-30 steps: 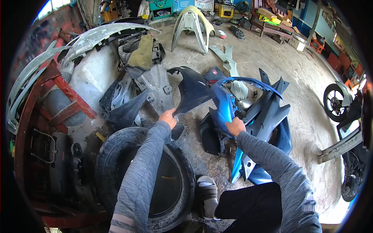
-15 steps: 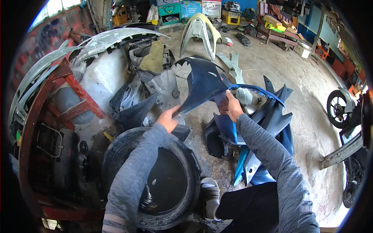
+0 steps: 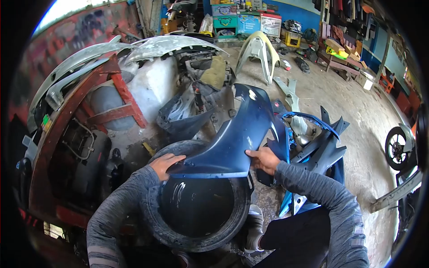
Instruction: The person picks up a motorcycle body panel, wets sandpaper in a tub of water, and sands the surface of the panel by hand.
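Observation:
A dark blue motorcycle fairing panel (image 3: 228, 143) spans the space between my hands, its broad outer face turned up toward me. Bare, scuffed patches mark its far end. My left hand (image 3: 166, 165) grips the lower left corner, fingers over the top. At the right edge, my right hand (image 3: 264, 160) pinches the panel with the thumb on top; its other fingers are partly hidden. Beneath the panel sits a round black tub (image 3: 154, 219) of dark liquid, its far rim partly covered.
Blue and black fairing pieces (image 3: 319, 147) lie in a pile at the right. A red frame (image 3: 129, 100) and large grey panels (image 3: 174, 44) stand at the left. Farther back is a cream-coloured fairing (image 3: 259, 53). A motorcycle wheel (image 3: 397, 146) shows at the far right.
Both hands have drawn the panel nearer and lower, over the tub. It has turned from edge-on to show its broad face. The view has shifted left.

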{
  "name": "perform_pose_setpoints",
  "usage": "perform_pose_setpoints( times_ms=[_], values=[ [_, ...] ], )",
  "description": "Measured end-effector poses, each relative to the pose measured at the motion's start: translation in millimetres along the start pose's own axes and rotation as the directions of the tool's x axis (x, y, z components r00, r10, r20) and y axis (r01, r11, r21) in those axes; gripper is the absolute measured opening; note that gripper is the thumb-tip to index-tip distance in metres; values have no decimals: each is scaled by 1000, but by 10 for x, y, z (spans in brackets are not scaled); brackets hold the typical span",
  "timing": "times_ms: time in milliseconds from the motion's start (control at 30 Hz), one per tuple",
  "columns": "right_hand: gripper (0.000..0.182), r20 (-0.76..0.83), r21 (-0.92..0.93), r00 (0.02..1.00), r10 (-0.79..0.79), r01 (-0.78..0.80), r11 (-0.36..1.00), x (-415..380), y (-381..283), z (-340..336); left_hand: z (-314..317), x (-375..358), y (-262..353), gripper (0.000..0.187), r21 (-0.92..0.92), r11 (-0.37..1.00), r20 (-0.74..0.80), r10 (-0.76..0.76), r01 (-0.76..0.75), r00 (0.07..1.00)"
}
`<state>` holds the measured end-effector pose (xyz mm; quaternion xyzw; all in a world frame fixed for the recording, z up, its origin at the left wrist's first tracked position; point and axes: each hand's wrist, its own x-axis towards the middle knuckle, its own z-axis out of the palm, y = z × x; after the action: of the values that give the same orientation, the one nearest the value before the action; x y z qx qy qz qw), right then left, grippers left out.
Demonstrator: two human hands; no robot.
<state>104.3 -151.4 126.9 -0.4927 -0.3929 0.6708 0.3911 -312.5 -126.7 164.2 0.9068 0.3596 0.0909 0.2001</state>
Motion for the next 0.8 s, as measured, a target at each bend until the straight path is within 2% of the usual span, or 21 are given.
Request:
perform_pose_setpoints(
  times_ms=[67, 100, 167, 300, 500, 667, 767, 800],
  values=[
    [50, -22, -7, 991, 129, -130, 992, -36, 94, 83, -55, -216, -20, 89, 127, 992, 58, 7, -14, 998],
    [50, -18, -12, 991, 132, -132, 991, -89, 118, 166, -112, -324, -1, 93, 189, 982, 124, -21, -3, 992],
    [60, 21, -66, 988, 153, -151, 986, -188, 170, 338, -116, -562, -61, 96, 247, 969, 119, -31, 1, 992],
    [70, 70, -157, 975, 213, -200, 967, -271, 327, 720, -6, -1025, -252, 102, 382, 923, 67, -75, 44, 995],
    [69, 116, -243, 965, 235, -202, 949, -158, 671, 1205, 14, -1516, -529, 96, 537, 838, 7, -123, 100, 992],
    [60, 53, -267, 987, 152, -133, 955, -110, 625, 1421, -36, -1608, -641, 88, 537, 833, 5, -158, 131, 987],
    [57, 44, -237, 989, 138, -124, 964, 1, 613, 1386, -110, -1555, -769, 69, 455, 877, -101, -121, 154, 988],
    [56, 39, -227, 991, 127, -115, 967, 12, 616, 1380, -129, -1534, -760, 69, 452, 878, -100, -128, 160, 987]
  ],
)
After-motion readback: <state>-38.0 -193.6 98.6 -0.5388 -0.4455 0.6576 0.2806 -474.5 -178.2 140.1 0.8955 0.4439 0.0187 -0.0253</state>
